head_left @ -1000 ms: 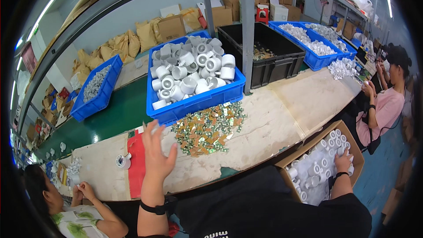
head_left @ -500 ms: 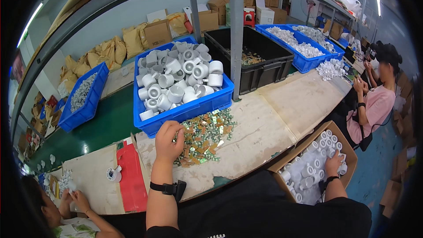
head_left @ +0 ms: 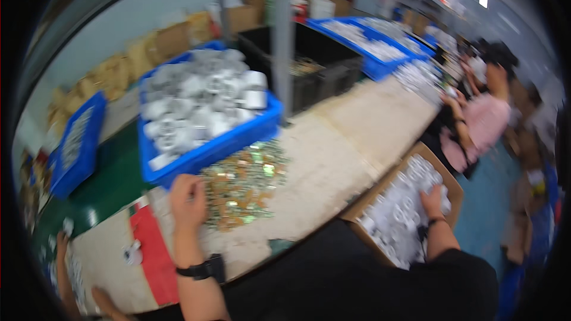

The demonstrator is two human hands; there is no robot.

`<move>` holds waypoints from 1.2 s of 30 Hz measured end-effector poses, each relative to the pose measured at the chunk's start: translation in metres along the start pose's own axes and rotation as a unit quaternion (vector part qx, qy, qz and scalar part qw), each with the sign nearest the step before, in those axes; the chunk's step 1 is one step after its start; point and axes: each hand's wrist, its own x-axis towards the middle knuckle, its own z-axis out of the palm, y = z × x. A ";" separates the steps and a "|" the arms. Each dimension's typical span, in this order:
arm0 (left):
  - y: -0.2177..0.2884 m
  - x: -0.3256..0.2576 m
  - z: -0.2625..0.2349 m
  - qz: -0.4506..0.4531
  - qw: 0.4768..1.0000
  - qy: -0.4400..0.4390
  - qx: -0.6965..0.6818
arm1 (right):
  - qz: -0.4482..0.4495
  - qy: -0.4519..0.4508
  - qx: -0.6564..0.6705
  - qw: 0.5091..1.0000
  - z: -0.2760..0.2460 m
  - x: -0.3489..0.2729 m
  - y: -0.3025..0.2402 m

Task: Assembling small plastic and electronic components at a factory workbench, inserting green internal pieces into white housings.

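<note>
Both hands are down at the work: the left hand, with a black watch on its wrist, rests with fingers curled on the near-left edge of the heap of small brass parts, though blur hides whether it grips any; the right hand lies inside the cardboard box at the person's right side, fingers spread over the white fittings that fill it, and whether it holds one cannot be told. Largest in view is the long workbench, pale on top, with the brass heap lying on it just in front of the big blue crate heaped with white fittings. Behind that stands a black crate, and to the far left a smaller blue tray. A red sheet lies on the bench left of the left forearm. On the right, a person in a pink top sits working at the bench.
</note>
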 end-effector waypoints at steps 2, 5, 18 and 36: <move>0.002 0.000 -0.010 0.007 1.000 0.012 0.003 | -0.008 0.047 0.002 0.999 0.010 0.009 -0.005; 0.019 0.004 -0.019 -0.009 1.000 0.000 0.013 | -0.056 0.082 0.044 0.994 -0.002 0.009 -0.069; 0.028 0.002 0.000 -0.011 0.999 -0.034 -0.020 | 0.122 -0.453 0.127 0.874 -0.043 -0.016 -0.145; 0.028 0.004 0.003 -0.034 0.997 0.041 -0.058 | -0.532 -0.349 0.516 0.574 -0.221 -0.123 -0.540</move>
